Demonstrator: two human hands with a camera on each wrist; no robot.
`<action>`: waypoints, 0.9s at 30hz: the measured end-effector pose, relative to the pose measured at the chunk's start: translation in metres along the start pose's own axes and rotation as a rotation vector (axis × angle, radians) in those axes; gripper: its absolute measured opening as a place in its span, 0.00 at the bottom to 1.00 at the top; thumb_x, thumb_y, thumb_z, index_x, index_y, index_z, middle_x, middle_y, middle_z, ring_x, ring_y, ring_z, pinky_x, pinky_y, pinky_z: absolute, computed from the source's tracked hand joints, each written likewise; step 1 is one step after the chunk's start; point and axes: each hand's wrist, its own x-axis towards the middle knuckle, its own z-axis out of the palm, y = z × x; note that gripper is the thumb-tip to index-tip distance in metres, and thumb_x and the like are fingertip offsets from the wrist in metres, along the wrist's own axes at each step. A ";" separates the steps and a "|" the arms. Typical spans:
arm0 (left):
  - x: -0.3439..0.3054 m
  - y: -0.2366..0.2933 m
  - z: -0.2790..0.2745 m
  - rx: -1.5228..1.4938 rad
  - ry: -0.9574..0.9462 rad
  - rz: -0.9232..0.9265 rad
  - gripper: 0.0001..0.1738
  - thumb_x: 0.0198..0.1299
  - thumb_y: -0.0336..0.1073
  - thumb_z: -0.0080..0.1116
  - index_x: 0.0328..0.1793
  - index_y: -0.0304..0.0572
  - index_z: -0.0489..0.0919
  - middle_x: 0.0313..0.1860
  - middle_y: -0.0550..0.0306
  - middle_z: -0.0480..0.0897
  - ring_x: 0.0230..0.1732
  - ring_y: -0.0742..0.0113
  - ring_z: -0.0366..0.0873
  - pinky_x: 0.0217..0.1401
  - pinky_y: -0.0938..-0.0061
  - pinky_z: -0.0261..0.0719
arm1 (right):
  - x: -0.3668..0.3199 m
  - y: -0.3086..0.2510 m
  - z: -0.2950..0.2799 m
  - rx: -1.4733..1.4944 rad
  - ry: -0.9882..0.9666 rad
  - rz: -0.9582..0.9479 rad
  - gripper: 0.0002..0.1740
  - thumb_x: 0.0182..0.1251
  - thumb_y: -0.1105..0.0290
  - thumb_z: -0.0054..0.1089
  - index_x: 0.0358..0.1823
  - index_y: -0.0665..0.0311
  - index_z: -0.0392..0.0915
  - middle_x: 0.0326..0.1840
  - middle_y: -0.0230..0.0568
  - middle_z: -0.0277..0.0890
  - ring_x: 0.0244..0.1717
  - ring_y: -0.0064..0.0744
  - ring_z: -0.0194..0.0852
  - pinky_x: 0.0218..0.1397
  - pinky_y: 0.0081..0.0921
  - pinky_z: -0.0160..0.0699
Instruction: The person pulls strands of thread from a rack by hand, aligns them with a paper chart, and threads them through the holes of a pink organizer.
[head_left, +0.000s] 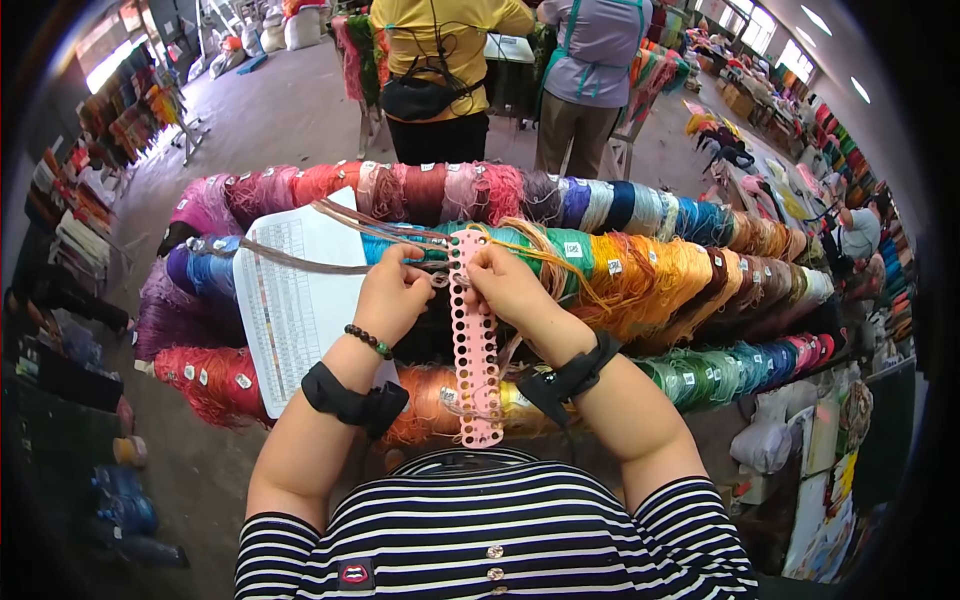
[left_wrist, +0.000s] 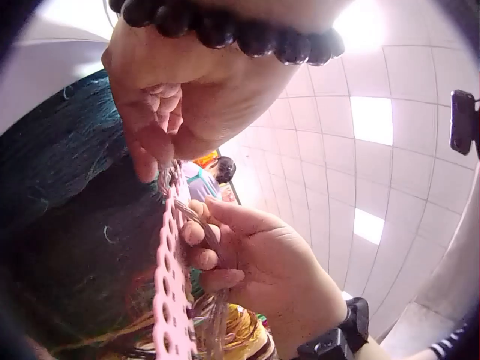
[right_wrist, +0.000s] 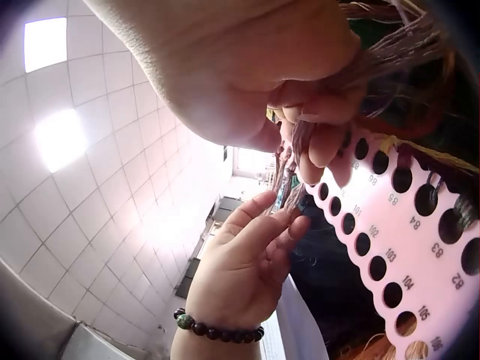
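A long pink card [head_left: 475, 350] with numbered holes along both edges lies over the thread bundles, bare holes showing in the right wrist view [right_wrist: 360, 217]. Beside its upper left edge my left hand [head_left: 393, 292] pinches a greyish-mauve thread strand [left_wrist: 166, 180] between thumb and fingers. My right hand [head_left: 507, 285] is at the card's right edge, its fingers curled round a mauve strand [right_wrist: 301, 139] that runs across the palm in the left wrist view [left_wrist: 217, 300]. The two hands are close together at the card. More brownish strands [head_left: 350, 215] trail left from the card's top.
Rows of coloured thread skeins [head_left: 640, 265] hang on racks before me. A white printed chart [head_left: 300, 310] lies on the left skeins. Two people, one in a yellow shirt [head_left: 440, 45], one in an apron [head_left: 597, 50], stand beyond the racks. Bags [head_left: 765, 440] are at lower right.
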 end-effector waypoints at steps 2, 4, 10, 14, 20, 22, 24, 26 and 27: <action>0.001 0.002 0.003 -0.066 0.009 -0.041 0.19 0.57 0.27 0.55 0.55 0.31 0.69 0.29 0.52 0.84 0.32 0.69 0.84 0.29 0.76 0.80 | 0.000 0.001 -0.001 -0.024 0.012 -0.006 0.07 0.70 0.67 0.49 0.41 0.63 0.68 0.24 0.35 0.77 0.20 0.21 0.73 0.22 0.18 0.71; -0.001 0.008 0.005 -0.142 0.027 -0.111 0.19 0.57 0.28 0.57 0.55 0.31 0.70 0.30 0.52 0.84 0.32 0.69 0.84 0.31 0.76 0.80 | 0.002 0.005 -0.003 -0.042 0.003 -0.016 0.09 0.68 0.67 0.50 0.41 0.66 0.69 0.25 0.39 0.78 0.21 0.26 0.76 0.24 0.24 0.75; 0.011 -0.021 0.008 0.016 -0.003 0.108 0.20 0.57 0.30 0.61 0.55 0.36 0.71 0.35 0.55 0.84 0.38 0.70 0.84 0.38 0.77 0.80 | 0.000 0.004 -0.001 -0.036 0.026 -0.042 0.05 0.70 0.69 0.49 0.42 0.63 0.68 0.24 0.34 0.77 0.19 0.19 0.71 0.18 0.18 0.69; -0.005 0.011 -0.002 -0.652 -0.026 -0.092 0.18 0.60 0.28 0.58 0.56 0.42 0.69 0.40 0.60 0.81 0.42 0.71 0.83 0.35 0.82 0.79 | -0.001 0.002 -0.003 -0.103 0.047 -0.040 0.08 0.68 0.70 0.47 0.43 0.66 0.69 0.25 0.41 0.79 0.23 0.30 0.79 0.26 0.27 0.77; -0.006 0.001 -0.007 -0.696 -0.050 -0.221 0.15 0.64 0.26 0.53 0.56 0.44 0.68 0.43 0.60 0.79 0.44 0.69 0.83 0.31 0.88 0.80 | -0.002 0.006 0.000 -0.104 0.073 -0.096 0.06 0.69 0.71 0.48 0.43 0.64 0.69 0.25 0.37 0.78 0.23 0.24 0.77 0.22 0.22 0.73; -0.007 -0.002 -0.003 -0.689 -0.023 -0.228 0.14 0.65 0.27 0.53 0.55 0.43 0.69 0.43 0.59 0.79 0.43 0.69 0.83 0.32 0.88 0.79 | -0.003 0.004 0.000 -0.092 0.065 -0.085 0.06 0.69 0.71 0.49 0.43 0.64 0.69 0.25 0.37 0.78 0.24 0.24 0.77 0.23 0.23 0.74; -0.009 -0.002 -0.002 -0.710 -0.007 -0.237 0.13 0.65 0.28 0.53 0.55 0.43 0.70 0.44 0.58 0.80 0.42 0.70 0.83 0.33 0.87 0.79 | -0.004 0.003 0.000 -0.093 0.070 -0.085 0.06 0.68 0.72 0.47 0.42 0.66 0.69 0.26 0.41 0.78 0.25 0.29 0.80 0.27 0.27 0.77; -0.011 -0.001 -0.002 -0.760 -0.010 -0.250 0.12 0.66 0.29 0.52 0.54 0.43 0.70 0.44 0.57 0.80 0.42 0.71 0.82 0.35 0.85 0.79 | -0.005 0.001 0.000 -0.098 0.072 -0.084 0.07 0.68 0.73 0.46 0.42 0.67 0.69 0.26 0.43 0.78 0.25 0.32 0.81 0.28 0.29 0.78; -0.011 -0.001 -0.003 -0.755 -0.028 -0.247 0.13 0.66 0.30 0.52 0.55 0.43 0.70 0.45 0.57 0.81 0.42 0.71 0.82 0.36 0.85 0.79 | -0.006 0.000 0.000 -0.103 0.070 -0.084 0.07 0.68 0.73 0.46 0.42 0.67 0.69 0.26 0.43 0.78 0.25 0.32 0.81 0.28 0.29 0.78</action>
